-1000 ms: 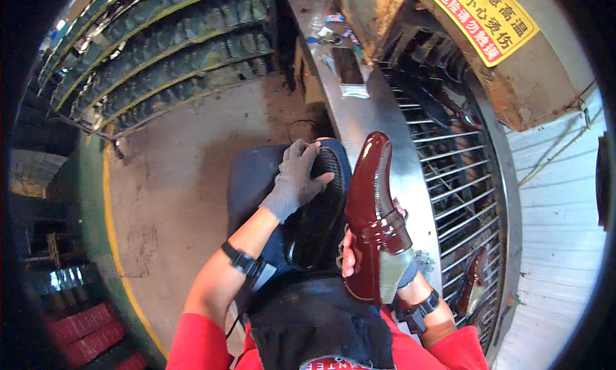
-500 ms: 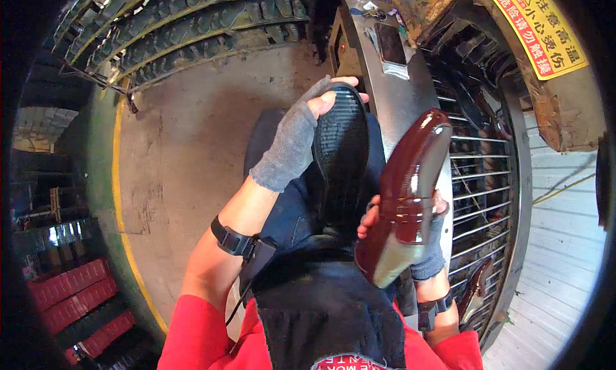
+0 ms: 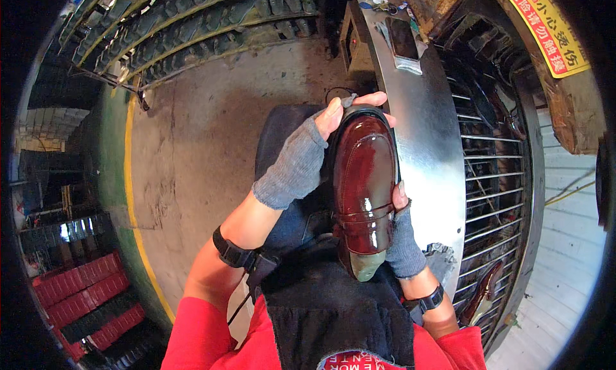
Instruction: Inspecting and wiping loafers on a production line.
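Observation:
A glossy dark-red shoe upper [image 3: 366,168] lies lengthwise over my lap, toe pointing away from me. Out of its near end sticks a pale greenish shoe last [image 3: 366,266]. Beneath it sits a black shoe sole [image 3: 350,115], of which only the rim round the toe shows. My left hand [image 3: 308,152], in a grey fingerless glove, is closed around the sole's toe end. Gloved alike, my right hand [image 3: 404,238] grips the upper from its right side near the heel, its thumb on the side and its other fingers hidden underneath.
A metal bench [image 3: 427,152] runs along my right, with a phone [image 3: 403,40] at its far end. Beyond it is a rack of metal bars [image 3: 491,177] with another dark-red shoe [image 3: 484,290]. Shelves of shoe lasts [image 3: 224,36] stand at the far left.
My right hand has brought the dark-red upper left and laid it over the black sole, which was bare with its ribbed face showing. My left hand still holds the sole's toe.

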The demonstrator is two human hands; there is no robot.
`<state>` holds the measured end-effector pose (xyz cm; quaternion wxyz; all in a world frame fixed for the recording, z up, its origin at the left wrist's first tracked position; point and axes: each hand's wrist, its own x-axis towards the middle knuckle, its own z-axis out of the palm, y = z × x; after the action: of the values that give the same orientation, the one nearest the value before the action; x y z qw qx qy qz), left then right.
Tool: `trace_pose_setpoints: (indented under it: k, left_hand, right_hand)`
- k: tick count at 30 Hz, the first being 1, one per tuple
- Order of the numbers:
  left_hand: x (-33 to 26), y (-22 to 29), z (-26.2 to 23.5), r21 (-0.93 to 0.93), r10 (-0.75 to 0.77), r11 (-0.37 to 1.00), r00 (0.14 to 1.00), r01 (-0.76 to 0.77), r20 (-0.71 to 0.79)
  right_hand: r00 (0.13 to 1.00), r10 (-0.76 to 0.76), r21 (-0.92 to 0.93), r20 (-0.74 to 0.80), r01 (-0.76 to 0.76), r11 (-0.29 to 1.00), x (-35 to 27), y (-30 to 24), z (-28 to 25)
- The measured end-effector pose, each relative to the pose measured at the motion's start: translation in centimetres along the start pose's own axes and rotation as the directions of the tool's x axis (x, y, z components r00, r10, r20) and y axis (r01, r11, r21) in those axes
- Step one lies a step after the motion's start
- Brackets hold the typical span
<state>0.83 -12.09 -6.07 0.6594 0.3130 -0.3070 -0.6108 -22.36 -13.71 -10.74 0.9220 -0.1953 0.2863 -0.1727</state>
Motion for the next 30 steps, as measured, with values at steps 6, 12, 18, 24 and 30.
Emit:
trace_pose_setpoints:
  k: [6, 12, 18, 24, 30]
  left_hand:
    - [-0.1, 0.0, 0.1, 0.077, 0.016, 0.997, 1.000, -0.017, 0.021]
    - [-1.3, 0.9, 1.5, 0.132, -0.033, 0.991, 0.999, 0.033, 0.001]
    - [-5.0, 2.9, 1.9, 0.456, -0.016, 0.890, 1.000, 0.018, -0.007]
    - [-7.0, 2.7, 2.3, 0.381, 0.005, 0.925, 1.000, 0.006, -0.029]
    - [-9.5, 4.2, 3.4, 0.319, 0.115, 0.947, 0.970, -0.042, -0.215]
  right_hand:
    - [1.000, -0.005, -0.029, -0.016, 0.005, 1.000, 0.5, -0.3, -0.2]
    - [0.999, 0.041, 0.094, 0.035, -0.044, 0.995, 0.2, 0.1, 0.1]
    - [0.995, 0.094, -0.063, 0.028, -0.092, 0.994, -0.6, 0.3, 1.0]
    - [0.991, 0.094, -0.098, 0.092, -0.084, 0.992, -0.8, 0.3, 2.9]
    - [0.983, 0.025, -0.567, 0.180, 0.083, 0.820, -0.7, -2.4, 2.8]
